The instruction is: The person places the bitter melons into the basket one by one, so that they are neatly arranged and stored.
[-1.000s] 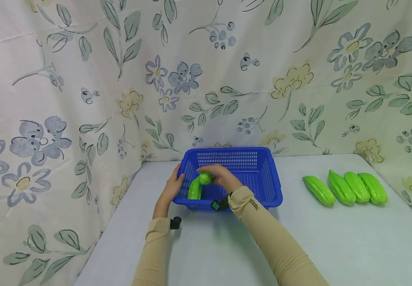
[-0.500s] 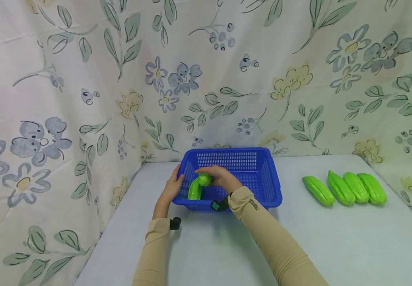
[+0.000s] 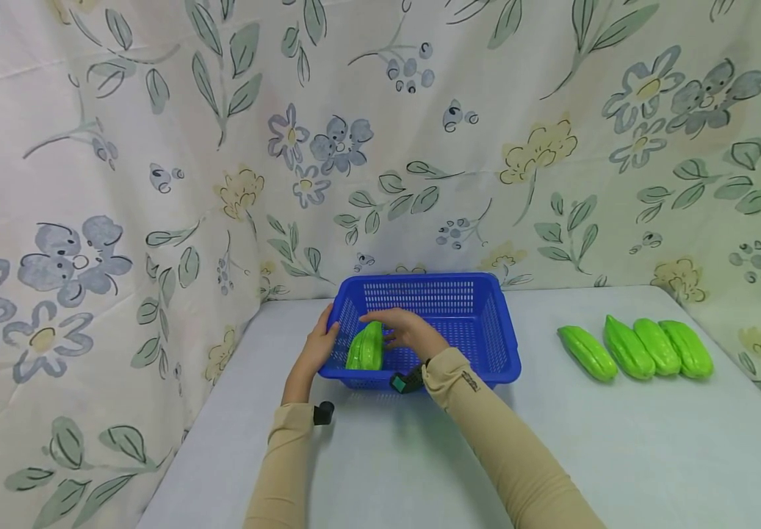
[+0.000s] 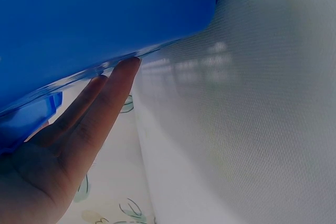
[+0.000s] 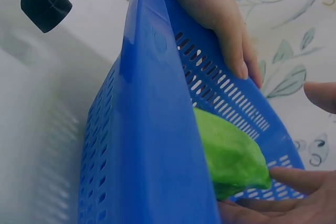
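Observation:
A blue plastic basket (image 3: 420, 380) with slotted walls stands at the back of the table. Inside, at its left end, one bright green, ridged, elongated fruit (image 3: 372, 347) lies against another green fruit (image 3: 355, 353). My right hand (image 3: 409, 328) is over the basket, fingers loosely spread beside the nearer fruit. The right wrist view has its fingers (image 5: 299, 179) at the end of the green fruit (image 5: 231, 153), with the thumb well apart. My left hand (image 3: 319, 345) holds the basket's left rim; in the left wrist view its long fingers (image 4: 113, 95) lie along the outer wall.
To the right on the white table (image 3: 552, 455) lie several more green fruits (image 3: 659, 347) in a loose row. A flowered curtain (image 3: 380, 147) hangs close behind the basket and along the left side.
The fruit in my right hand has tipped from end-on to lengthwise, down beside the other one. My right fingers have loosened from it. The left hand stays on the rim.

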Motion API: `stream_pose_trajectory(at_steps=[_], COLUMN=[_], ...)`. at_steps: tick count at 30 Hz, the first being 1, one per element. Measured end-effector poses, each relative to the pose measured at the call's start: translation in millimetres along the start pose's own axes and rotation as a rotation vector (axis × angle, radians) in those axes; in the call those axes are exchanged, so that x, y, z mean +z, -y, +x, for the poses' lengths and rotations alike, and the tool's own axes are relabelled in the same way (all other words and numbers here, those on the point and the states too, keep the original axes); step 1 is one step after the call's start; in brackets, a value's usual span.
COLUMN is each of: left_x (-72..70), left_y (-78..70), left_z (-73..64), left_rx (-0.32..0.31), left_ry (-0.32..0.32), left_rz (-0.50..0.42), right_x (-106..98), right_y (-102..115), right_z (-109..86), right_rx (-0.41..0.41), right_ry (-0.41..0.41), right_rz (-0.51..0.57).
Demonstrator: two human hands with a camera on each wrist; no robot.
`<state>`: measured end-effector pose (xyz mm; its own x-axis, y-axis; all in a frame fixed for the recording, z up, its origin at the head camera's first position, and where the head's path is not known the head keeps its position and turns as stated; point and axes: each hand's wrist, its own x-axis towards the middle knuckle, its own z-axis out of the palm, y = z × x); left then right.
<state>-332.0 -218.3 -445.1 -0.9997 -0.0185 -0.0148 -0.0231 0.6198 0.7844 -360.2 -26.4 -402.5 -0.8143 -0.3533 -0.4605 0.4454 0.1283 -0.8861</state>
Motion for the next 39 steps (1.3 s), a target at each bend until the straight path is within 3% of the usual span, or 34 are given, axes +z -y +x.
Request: stream_pose_trajectory(at_steps=[27, 39], left_x=[0.5, 0.7], left_y=[1.0, -1.3], left_z=[1.3, -1.0], left_rx=[0.005, -0.007], left_ry=[-0.003, -0.001], left_rz=[-0.008, -0.012], right_x=[-8, -7], right_y=[-11, -12], right_z=[-4.1, -9.2], right_rx=[-0.064, -0.101], right_ry=[-0.046, -0.080], right_rz=[0.062, 0.019])
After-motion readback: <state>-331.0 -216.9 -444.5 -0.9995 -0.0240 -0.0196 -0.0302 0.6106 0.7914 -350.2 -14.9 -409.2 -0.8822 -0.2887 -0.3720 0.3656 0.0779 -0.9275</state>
